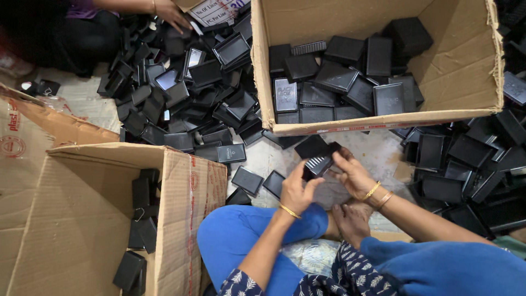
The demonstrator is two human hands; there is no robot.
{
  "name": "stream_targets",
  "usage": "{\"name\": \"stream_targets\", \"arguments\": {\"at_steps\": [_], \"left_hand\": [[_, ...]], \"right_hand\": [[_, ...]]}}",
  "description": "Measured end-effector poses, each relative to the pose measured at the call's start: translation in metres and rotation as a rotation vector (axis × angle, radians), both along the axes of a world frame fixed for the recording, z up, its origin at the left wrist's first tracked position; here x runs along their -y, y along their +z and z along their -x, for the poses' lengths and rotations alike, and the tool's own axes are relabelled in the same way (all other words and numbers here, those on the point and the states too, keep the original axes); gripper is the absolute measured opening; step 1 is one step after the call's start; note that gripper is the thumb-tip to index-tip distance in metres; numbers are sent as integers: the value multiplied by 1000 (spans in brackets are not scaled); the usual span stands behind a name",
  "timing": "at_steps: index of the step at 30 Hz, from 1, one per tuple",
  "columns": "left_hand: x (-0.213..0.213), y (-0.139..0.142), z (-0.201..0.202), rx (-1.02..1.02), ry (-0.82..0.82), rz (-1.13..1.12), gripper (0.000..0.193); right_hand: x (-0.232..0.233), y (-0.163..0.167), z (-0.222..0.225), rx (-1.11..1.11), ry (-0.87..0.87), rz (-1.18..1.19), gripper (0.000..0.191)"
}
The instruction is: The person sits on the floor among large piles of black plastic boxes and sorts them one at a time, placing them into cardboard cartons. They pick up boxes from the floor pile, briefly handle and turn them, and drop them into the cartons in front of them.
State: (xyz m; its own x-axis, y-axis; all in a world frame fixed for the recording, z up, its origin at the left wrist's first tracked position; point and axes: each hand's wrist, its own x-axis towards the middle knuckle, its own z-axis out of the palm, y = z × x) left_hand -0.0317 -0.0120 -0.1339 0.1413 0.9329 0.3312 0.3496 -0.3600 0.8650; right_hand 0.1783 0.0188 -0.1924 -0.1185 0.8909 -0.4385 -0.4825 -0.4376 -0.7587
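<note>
Here, a small black ribbed box (318,164) is held between both hands above the floor (372,151).

The left hand (296,192) closes its grip on the box's near side, thumb up against it, while the right hand (353,174) pinches the far edge with fingers curled over the top. The box sits low in the middle of the view, just in front of the person's crossed legs in blue trousers (241,235). Beyond it stands a large cardboard carton (460,71) partly filled with flat black cases. Another open carton (82,219) stands at left, holding a few cases. Loose black cases (181,93) lie heaped on the floor, where another person's hand (171,13) reaches.
</note>
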Motion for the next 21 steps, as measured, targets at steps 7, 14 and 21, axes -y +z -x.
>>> {"name": "stream_targets", "arguments": {"at_steps": [7, 14, 21], "left_hand": [[-8, -8, 18, 242, 18, 226, 25], [-13, -36, 23, 373, -104, 336, 27], [-37, -62, 43, 354, -136, 473, 47]], "right_hand": [[2, 10, 0, 264, 241, -322, 60], [-1, 23, -3, 330, 145, -369, 52], [-14, 182, -25, 1137, -241, -1354, 44]]}}
